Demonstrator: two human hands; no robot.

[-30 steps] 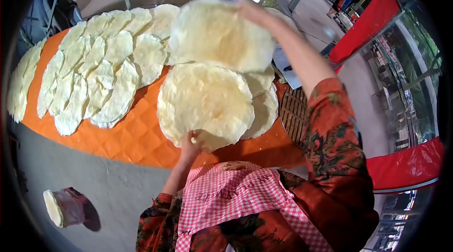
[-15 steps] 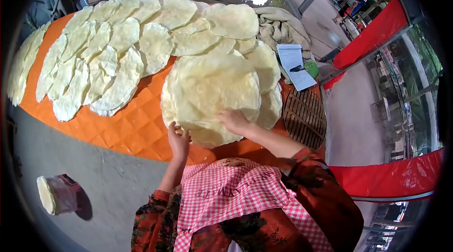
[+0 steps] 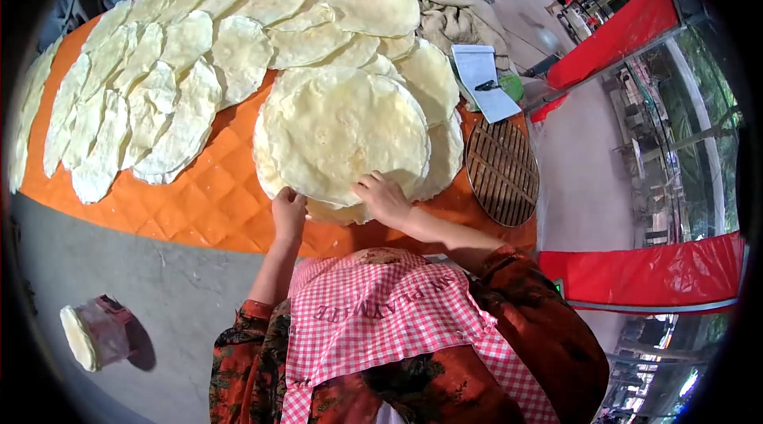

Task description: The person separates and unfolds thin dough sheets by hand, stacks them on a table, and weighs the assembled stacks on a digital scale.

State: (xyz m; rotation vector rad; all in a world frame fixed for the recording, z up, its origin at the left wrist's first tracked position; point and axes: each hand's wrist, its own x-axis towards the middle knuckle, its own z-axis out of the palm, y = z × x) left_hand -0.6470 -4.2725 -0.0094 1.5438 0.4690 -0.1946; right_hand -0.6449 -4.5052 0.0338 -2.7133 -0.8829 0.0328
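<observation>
A large, thin, pale flatbread [image 3: 342,134] lies on top of a pile of similar round sheets near the table's front edge. My left hand [image 3: 289,213] is closed, its fingertips pinching the front-left rim of that sheet. Further right, my right hand [image 3: 385,198] has its fingers bent over the front rim, gripping it from above; the thumb is mostly hidden. Below the rim, the edges of lower flatbreads [image 3: 338,213] show between both hands.
Overlapping flatbreads [image 3: 242,58] cover much of the orange tablecloth [image 3: 214,185]. To the right are a slatted round board [image 3: 502,174], a notepad [image 3: 481,74] with a pen, and a crumpled cloth [image 3: 457,19]. A wrapped stack of flatbreads [image 3: 95,334] stands at lower left.
My left hand has gone from loosely spread fingers to a pinch on the flatbread's rim. My right hand has drawn back from the sheet's surface to its front rim. The view has shifted slightly.
</observation>
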